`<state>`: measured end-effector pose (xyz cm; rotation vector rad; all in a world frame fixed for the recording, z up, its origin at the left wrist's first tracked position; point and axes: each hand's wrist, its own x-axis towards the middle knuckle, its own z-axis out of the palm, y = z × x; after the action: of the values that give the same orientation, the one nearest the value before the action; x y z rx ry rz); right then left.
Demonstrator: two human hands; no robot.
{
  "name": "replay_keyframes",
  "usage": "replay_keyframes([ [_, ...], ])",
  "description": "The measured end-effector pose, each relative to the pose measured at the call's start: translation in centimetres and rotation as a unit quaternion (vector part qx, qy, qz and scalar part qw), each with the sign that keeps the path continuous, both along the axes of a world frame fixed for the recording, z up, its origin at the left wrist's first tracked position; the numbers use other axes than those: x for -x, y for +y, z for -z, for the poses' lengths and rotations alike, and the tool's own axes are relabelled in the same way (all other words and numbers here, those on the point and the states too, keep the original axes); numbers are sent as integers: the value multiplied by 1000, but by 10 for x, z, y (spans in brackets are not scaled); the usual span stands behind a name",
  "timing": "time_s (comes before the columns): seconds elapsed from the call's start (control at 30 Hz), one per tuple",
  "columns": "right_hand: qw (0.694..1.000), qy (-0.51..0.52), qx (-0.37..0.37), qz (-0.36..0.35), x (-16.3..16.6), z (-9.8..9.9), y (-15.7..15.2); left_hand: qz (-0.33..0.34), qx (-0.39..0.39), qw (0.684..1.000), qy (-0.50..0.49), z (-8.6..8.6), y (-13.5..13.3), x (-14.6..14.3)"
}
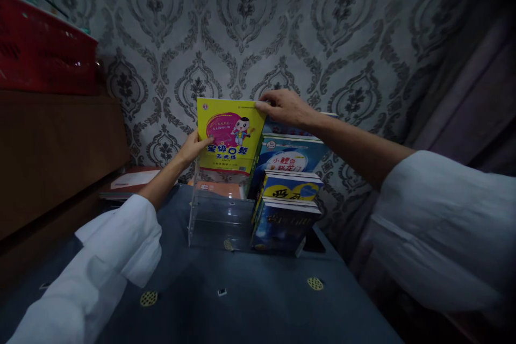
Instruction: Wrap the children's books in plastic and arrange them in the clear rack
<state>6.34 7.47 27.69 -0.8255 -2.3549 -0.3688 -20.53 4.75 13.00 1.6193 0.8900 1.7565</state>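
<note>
A yellow workbook [226,134] with a pink circle and a cartoon child on its cover stands upright at the back left of a clear tiered book rack [220,215]. My left hand [193,148] grips its left edge, thumb across the front cover. At its top right corner, my right hand [288,107] pinches the edge between thumb and fingers. To the right, the rack's tiers bear a blue book [288,158], yellow-and-blue books [292,189] and dark blue books [284,228] at the front. Behind the clear panel below the workbook shows an orange cover [221,190].
The rack stands on a table with a dark blue-grey cloth [193,301]. Brown drawers [60,156] at the left carry a red plastic basket [46,51]. Papers or books [135,178] lie beside them. A dark flat object [314,242] lies right of the rack, and a curtain [455,97] hangs farther right.
</note>
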Motion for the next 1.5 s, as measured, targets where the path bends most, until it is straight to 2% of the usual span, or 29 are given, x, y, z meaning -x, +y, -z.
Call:
replay_keyframes([
  [0.3,999,46,-12,-3,-4,6,9,5,-22,1000,17,-3,10,1],
  [0.4,992,109,-66,-6,-7,10,2,-2,-13,1000,19,-5,13,2],
  [0.47,984,136,-115,-16,-10,19,-13,-7,-6,1000,19,-6,15,2],
  [0.57,973,142,-165,-82,-13,49,-50,-4,-5,1000,17,-5,15,1],
  [0.73,960,75,-159,-217,-17,135,-103,11,-22,1000,19,-3,12,-2],
  [0.8,959,74,-131,-239,-18,169,-111,9,-15,1000,11,-3,10,-2],
  [0.87,964,114,-72,-229,-20,200,-114,11,-3,1000,7,-2,9,-2],
  [1.0,957,189,109,-190,-25,247,-118,19,0,1000,-2,-2,9,-3],
  [1.1,936,198,254,-139,-27,276,-128,19,-2,1000,-9,-3,7,-5],
  [1.17,919,197,322,-115,-28,297,-135,23,-6,1000,-7,-4,4,-6],
  [1.33,889,208,399,-86,-29,342,-145,24,-6,1000,2,-5,-1,-6],
  [1.5,859,233,452,-62,-27,365,-146,10,-7,1000,2,-4,-1,-6],
])
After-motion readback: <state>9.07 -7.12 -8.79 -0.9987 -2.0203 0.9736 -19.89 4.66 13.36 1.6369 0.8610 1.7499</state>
